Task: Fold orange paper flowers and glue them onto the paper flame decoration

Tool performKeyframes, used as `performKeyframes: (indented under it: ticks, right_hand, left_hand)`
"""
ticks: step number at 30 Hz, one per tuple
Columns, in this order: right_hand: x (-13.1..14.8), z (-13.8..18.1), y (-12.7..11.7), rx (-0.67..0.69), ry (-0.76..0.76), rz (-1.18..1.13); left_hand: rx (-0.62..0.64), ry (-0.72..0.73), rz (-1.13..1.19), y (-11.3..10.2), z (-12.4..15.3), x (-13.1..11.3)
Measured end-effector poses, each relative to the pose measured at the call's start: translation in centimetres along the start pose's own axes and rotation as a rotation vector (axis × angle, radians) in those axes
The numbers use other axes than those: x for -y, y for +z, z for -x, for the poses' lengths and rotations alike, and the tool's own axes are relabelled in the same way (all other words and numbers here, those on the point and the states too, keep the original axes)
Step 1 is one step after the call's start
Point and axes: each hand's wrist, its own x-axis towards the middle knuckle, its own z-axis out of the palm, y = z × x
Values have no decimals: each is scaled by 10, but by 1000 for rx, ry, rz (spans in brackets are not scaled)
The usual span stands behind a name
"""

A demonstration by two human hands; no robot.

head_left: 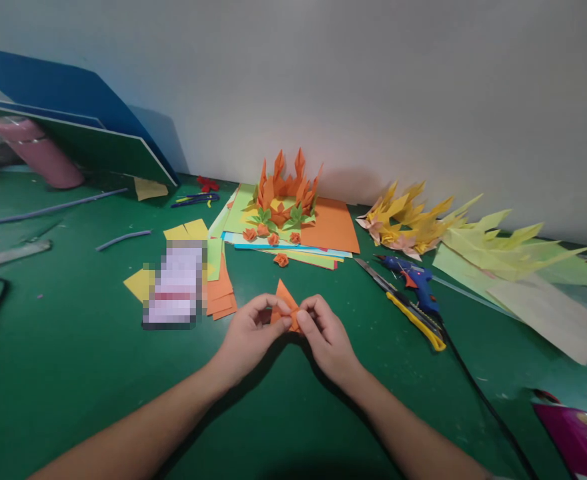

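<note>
Between my two hands is a small piece of folded orange paper (283,295), one pointed corner sticking up. My left hand (253,330) pinches its left side between thumb and fingers. On the right side, my right hand (327,340) grips the same paper with its thumb on top. The fingers cover most of the lower folds. Just beyond lies a small orange paper rose (281,260), with several more roses (272,239) farther back. Behind them an orange paper crown (286,190) with green leaves stands on stacked coloured sheets (331,223).
Left of my hands lie a blurred-out phone (176,283), orange paper pieces (221,297) and yellow squares (138,283). To the right are a yellow utility knife (416,320), a blue glue gun (413,277) with its cord, and a yellow paper crown (403,213). A pink bottle (43,157) leans at far left.
</note>
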Motion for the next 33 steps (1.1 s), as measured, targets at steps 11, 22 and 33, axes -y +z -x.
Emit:
performKeyframes:
  ticks: [11, 22, 33]
  right_hand:
    - [3, -1, -3, 74, -17, 102]
    - [4, -3, -5, 55, 36, 60]
    - [5, -2, -5, 108, 76, 34]
  left_hand:
    - [-121, -81, 45, 0, 2, -4]
    - [-30, -46, -35, -1, 3, -3]
    - [-37, -12, 7, -1, -2, 1]
